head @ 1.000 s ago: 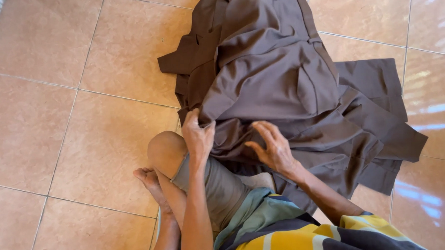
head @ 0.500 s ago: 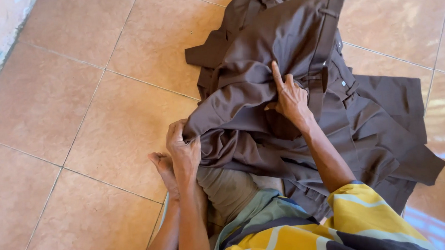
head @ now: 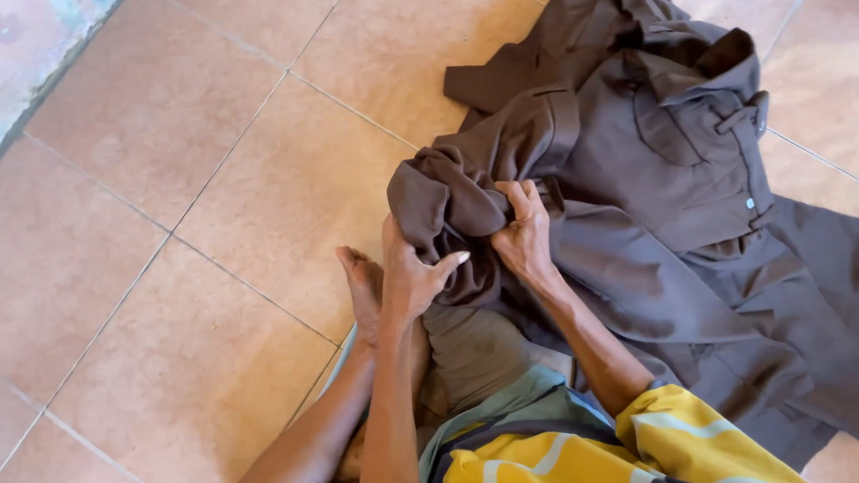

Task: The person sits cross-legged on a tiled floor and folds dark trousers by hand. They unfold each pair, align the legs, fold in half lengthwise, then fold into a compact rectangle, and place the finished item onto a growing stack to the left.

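Tiled floor [head: 207, 232] unchanged; both hands, left [head: 412, 276] and right [head: 523, 237], now clutch bunched brown garment [head: 659, 183] together.

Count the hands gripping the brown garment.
2. The left hand clutches the bunched edge of the brown garment near the bare foot; the right hand grips the same bunch just beside it. No other hands show.

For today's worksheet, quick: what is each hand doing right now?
Left hand: closed, gripping a bunched fold of the brown garment.
Right hand: closed, gripping the same garment beside it.
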